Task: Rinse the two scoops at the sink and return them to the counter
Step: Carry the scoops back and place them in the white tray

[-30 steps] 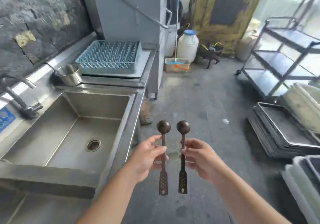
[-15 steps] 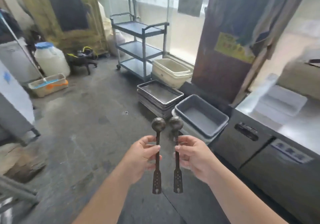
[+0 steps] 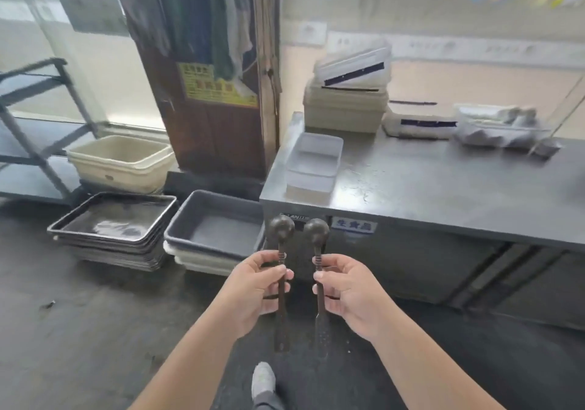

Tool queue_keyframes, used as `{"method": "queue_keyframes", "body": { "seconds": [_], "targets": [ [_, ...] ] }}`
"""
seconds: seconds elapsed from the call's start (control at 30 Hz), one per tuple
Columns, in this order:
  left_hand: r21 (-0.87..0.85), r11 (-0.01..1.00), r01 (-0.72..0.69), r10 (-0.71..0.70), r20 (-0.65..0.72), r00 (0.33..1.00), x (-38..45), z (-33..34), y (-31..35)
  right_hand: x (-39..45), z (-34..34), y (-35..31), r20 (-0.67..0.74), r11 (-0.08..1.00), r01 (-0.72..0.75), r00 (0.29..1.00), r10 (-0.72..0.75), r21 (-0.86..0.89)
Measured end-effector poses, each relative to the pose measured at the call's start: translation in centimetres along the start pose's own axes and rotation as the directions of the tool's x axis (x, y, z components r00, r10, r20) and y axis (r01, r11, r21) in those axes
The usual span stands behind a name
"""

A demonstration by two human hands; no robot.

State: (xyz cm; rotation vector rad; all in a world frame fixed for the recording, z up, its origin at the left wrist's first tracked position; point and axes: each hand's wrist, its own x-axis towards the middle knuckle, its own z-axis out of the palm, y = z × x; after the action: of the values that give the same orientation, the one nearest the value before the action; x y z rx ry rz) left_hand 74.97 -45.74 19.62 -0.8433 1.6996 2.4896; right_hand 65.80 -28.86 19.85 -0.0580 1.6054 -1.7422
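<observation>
I hold two dark, round-headed scoops upright in front of me, side by side. My left hand (image 3: 256,286) pinches the handle of the left scoop (image 3: 281,227). My right hand (image 3: 348,289) pinches the handle of the right scoop (image 3: 316,230). Both bowls point up and the flat handle ends hang below my fingers. The steel counter (image 3: 427,188) stands just ahead and to the right, its front edge level with the scoop heads. The sink is out of view.
On the counter sit a clear lidded box (image 3: 313,164), stacked cream tubs (image 3: 346,109) and a container with cloths (image 3: 497,128). On the floor to the left are a grey bin (image 3: 215,223), stacked metal trays (image 3: 114,226), a cream tub (image 3: 120,162) and a cart (image 3: 31,131). My foot (image 3: 262,381) shows below.
My view has swung right from the sink across the floor to the steel counter. Both hands keep the same hold on the scoops, still upright and side by side.
</observation>
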Motion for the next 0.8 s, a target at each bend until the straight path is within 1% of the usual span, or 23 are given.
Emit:
{"method": "queue_keyframes", "body": {
  "seconds": [0.07, 0.17, 0.37, 0.5, 0.63, 0.7, 0.8],
  "targets": [
    [0.016, 1.000, 0.003, -0.003, 0.040, 0.999, 3.4, 0.7, 1.5, 2.3, -0.9, -1.3, -0.056, 1.000, 0.010, 0.998, -0.009, 0.023],
    [0.059, 0.998, 0.017, -0.021, 0.059, 0.998, 8.8, 1.0, 3.9, 6.5, -1.7, -3.4, -0.105, 0.999, 0.022, 0.994, -0.018, 0.029],
    [0.142, 0.988, 0.058, -0.071, 0.091, 0.993, 19.8, -0.5, 9.3, 16.0, -1.7, -7.5, -0.231, 1.000, -0.005, 0.973, 0.009, 0.018],
    [0.194, 0.979, 0.064, -0.078, 0.067, 0.995, 26.4, -1.2, 12.3, 22.0, -1.5, -9.8, -0.311, 0.998, -0.049, 0.948, 0.062, 0.050],
    [0.192, 0.979, 0.069, -0.081, 0.052, 0.995, 32.2, -1.2, 14.7, 27.5, -2.1, -11.4, -0.323, 0.997, -0.067, 0.943, 0.077, 0.042],
    [0.193, 0.978, 0.083, -0.090, 0.027, 0.996, 35.2, -0.9, 15.7, 30.6, -2.7, -12.3, -0.363, 0.996, -0.082, 0.928, 0.090, 0.036],
    [0.241, 0.965, 0.104, -0.100, -0.031, 0.995, 40.3, -0.2, 16.7, 35.6, -3.8, -14.0, -0.412, 0.996, -0.076, 0.908, 0.084, 0.035]
  ]
}}
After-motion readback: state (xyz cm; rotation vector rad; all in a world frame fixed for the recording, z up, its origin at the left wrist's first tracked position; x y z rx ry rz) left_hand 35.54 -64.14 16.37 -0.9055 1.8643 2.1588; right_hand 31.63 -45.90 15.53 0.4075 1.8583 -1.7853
